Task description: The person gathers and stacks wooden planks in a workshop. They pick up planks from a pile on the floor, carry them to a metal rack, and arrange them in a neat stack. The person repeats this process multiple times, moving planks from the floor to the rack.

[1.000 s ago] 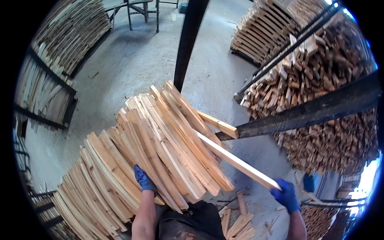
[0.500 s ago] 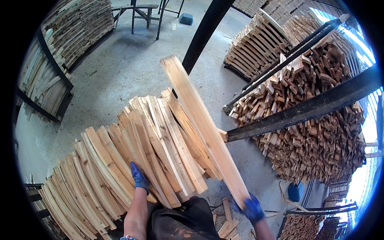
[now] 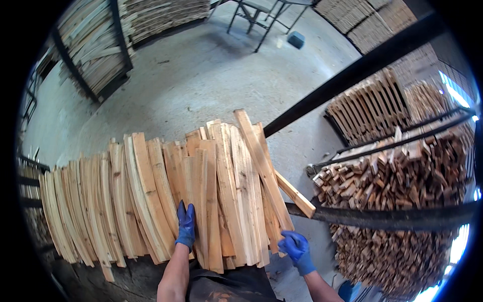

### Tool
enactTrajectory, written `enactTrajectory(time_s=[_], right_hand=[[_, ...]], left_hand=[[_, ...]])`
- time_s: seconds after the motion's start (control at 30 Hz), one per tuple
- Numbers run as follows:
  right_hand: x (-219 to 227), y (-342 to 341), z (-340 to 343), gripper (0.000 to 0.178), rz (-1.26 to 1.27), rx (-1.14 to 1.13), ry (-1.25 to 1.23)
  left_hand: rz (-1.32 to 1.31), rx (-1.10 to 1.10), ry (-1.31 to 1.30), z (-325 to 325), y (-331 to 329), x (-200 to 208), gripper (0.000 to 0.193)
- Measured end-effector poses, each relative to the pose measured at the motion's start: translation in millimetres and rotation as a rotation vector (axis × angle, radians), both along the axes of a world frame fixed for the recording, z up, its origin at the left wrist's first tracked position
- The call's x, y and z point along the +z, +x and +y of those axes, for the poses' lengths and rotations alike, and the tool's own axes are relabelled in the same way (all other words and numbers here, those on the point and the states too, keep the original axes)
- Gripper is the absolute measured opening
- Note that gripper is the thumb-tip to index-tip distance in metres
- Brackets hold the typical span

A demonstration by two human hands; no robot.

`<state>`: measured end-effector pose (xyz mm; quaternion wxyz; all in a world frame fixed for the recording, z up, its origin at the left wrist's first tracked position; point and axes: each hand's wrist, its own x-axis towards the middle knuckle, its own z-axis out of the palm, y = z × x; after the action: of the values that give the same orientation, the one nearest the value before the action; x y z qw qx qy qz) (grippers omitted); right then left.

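Lays a blue-gloved left hand [image 3: 185,226] flat and straight-fingered on the middle of a long row of pale tan, flat wooden slats [image 3: 161,196], clasping nothing visible; holds a blue-gloved right hand [image 3: 297,249], half curled, just beside the row's right end, at the lower tip of a long, light-brown wooden board [image 3: 264,171]; cannot tell whether pinching it, touching it or just clear of it. Shows that board slanting across the row's right-hand slats, out of line with most of them, near a short tan timber [image 3: 296,194] jutting from the row's right edge. Appears to be at the step of handling single boards on the row; seems to call next for a sure hold on the board's near end and a slight turn to match the row
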<state>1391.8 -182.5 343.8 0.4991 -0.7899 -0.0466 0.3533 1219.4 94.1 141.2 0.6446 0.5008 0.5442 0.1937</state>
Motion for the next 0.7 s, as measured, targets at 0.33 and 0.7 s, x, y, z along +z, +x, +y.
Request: enactTrajectory(time_s=[0.33,0.7], right_hand=[[-107.1,145.3,141.6,0.068,-0.849,0.530,-0.351],[-70.8,130.5,134.5,0.047,-0.965,0.558,-0.219]], left_hand=[[0.198,0.049,-0.001,-6.1,15.3,15.4,0.059],[0.177,0.082,-0.099,-12.6,47.9,87.0,0.077]])
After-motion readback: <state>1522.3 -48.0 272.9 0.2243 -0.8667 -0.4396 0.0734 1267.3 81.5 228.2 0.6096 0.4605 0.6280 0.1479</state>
